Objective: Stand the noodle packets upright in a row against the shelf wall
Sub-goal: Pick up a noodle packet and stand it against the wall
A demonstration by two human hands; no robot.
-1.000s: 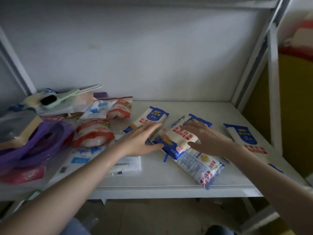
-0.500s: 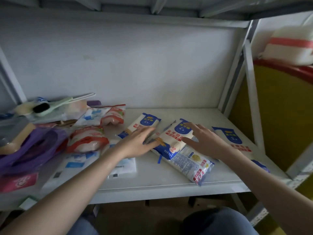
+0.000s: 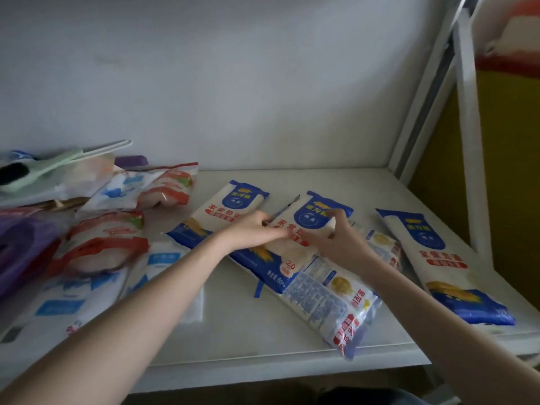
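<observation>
Several white-and-blue noodle packets lie flat on the white shelf [image 3: 263,323]. The middle packet [image 3: 314,220] lies on top of another packet turned face down [image 3: 327,302]. My left hand [image 3: 254,229] grips the middle packet's left edge, and my right hand [image 3: 336,238] grips its right edge, fingers curled over it. One more packet [image 3: 233,203] lies to the left, partly under my left hand. A further packet [image 3: 432,258] lies at the right, near the shelf's edge. The shelf's back wall [image 3: 263,97] is bare.
Red-and-white bags [image 3: 102,247] and blue-and-white pouches [image 3: 58,302] are piled on the left, with a purple container [image 3: 17,244] and a green utensil [image 3: 43,168]. A white metal post [image 3: 426,92] frames the right side. The shelf's front lip is close to the face-down packet.
Both hands have closed in on the middle packet, the left moving right onto its edge and the right curling over its other edge. The camera moved closer.
</observation>
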